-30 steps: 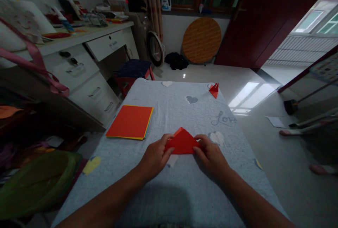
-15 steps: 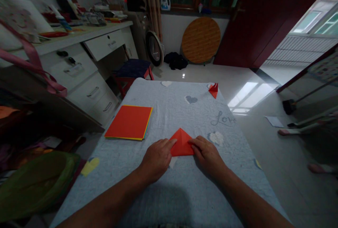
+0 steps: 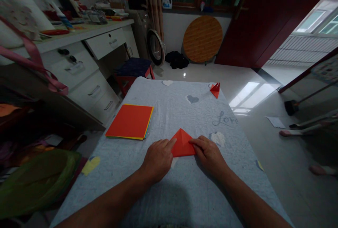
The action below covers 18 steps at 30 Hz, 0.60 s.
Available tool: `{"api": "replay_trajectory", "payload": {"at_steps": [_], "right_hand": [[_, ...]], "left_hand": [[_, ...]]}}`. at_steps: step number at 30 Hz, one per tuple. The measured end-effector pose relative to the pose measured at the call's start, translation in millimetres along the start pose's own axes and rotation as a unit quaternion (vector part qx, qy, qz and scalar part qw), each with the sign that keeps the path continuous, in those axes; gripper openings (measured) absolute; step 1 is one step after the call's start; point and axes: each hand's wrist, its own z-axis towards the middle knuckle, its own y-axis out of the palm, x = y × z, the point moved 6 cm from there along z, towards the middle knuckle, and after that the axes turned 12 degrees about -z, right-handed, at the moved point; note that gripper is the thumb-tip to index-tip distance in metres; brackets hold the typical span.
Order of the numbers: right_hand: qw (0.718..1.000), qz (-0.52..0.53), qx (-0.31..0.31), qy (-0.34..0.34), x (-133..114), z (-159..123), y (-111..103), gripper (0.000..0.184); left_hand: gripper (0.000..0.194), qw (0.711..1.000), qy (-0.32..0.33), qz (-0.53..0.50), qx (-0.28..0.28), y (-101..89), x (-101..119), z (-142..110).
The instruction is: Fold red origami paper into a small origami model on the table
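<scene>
A red sheet of origami paper [image 3: 182,145], folded into a triangle with its point away from me, lies on the cloth-covered table [image 3: 169,112]. My left hand [image 3: 158,159] is closed on its left corner, thumb on top. On the opposite corner, my right hand [image 3: 208,152] pinches the paper between thumb and fingers. The fingertips under the paper are hidden. Left of my hands rests a stack of coloured square paper [image 3: 130,121], red on top with yellow and blue edges showing. A small folded red paper piece [image 3: 215,90] sits at the far right corner.
A dark-topped stool [image 3: 134,69] stands beyond the table's far left corner, near a white desk [image 3: 81,69] with cluttered things on it. To the left is a green basket-like thing [image 3: 39,182]. A round wooden board [image 3: 202,39] leans against the back wall.
The view has shifted slightly. Both hands keep their hold on the folded red paper, which looks almost the same.
</scene>
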Motion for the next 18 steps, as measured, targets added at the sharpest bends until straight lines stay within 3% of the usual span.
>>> {"api": "replay_trajectory", "payload": {"at_steps": [7, 18], "right_hand": [[0.999, -0.042, 0.000, 0.012, -1.4, 0.7, -1.8, 0.029], [0.996, -0.084, -0.011, 0.017, 0.4, 2.1, 4.9, 0.028]], "left_hand": [[0.052, 1.000, -0.002, 0.004, 0.025, 2.0, -1.6, 0.4], [0.049, 0.998, -0.002, 0.065, 0.016, 3.8, 2.0, 0.7]]}}
